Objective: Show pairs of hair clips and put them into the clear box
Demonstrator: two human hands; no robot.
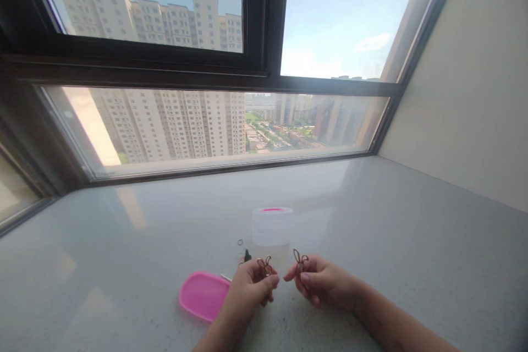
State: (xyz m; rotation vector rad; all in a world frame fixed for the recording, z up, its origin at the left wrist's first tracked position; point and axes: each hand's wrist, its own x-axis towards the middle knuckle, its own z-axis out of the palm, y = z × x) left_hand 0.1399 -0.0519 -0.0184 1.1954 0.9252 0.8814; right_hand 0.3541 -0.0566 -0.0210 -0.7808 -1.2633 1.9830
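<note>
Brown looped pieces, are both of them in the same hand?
No, the left hand holds one brown looped piece and the right hand holds the other, with a gap between the hands.

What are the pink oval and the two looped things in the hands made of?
Pink oval: probably plastic, judging by its smooth, evenly coloured surface and rounded edge.
Looped things: perhaps metal, possibly plastic; their thin brownish loops look faintly shiny.

Left fingers pinch one brown looped piece, right fingers a second piece.
</note>
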